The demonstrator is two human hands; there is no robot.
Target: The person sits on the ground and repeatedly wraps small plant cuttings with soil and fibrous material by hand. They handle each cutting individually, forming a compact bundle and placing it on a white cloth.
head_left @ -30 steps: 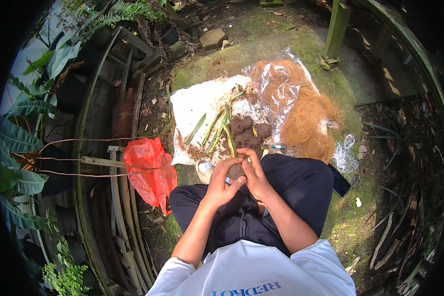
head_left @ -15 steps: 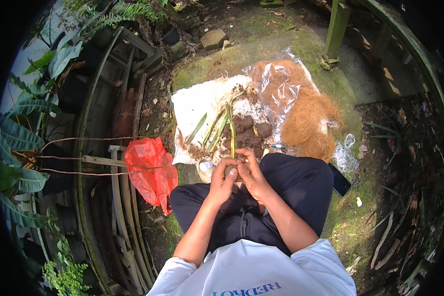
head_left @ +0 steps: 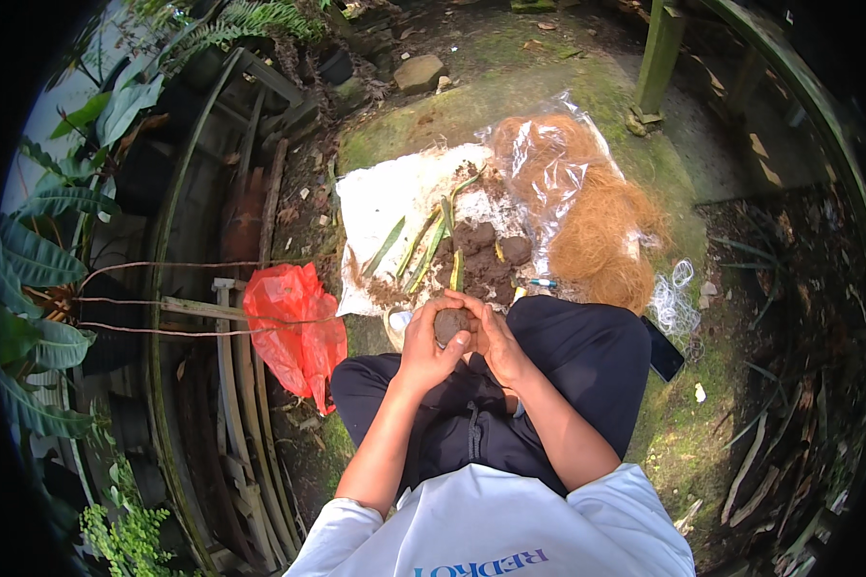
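A rounded ball of dark soil (head_left: 451, 326) sits between my two hands over my lap. My left hand (head_left: 423, 348) curls around its left side, thumb across the near face. On the other side my right hand (head_left: 499, 346) cups it, fingers angled up and in. Just beyond the fingertips stands a yellow-edged green leaf strip (head_left: 457, 270); whether its lower end goes into the ball is hidden. More long leaf cuttings (head_left: 423, 256) lie on a soil-strewn white sack (head_left: 366, 197), next to a heap of dark soil lumps (head_left: 486, 255).
Brown coconut-like fibre (head_left: 601, 236) spills from a clear plastic bag (head_left: 548, 173) at the right. Tangled white string (head_left: 674, 300) and a dark phone (head_left: 663, 352) lie beside my right knee. A red plastic bag (head_left: 293, 332) is by my left knee, near wooden slats (head_left: 245, 413).
My fingers have shifted from pinching at the top to cupping the sides, so more of the soil ball shows. Less of the leaf strip is visible above my hands.
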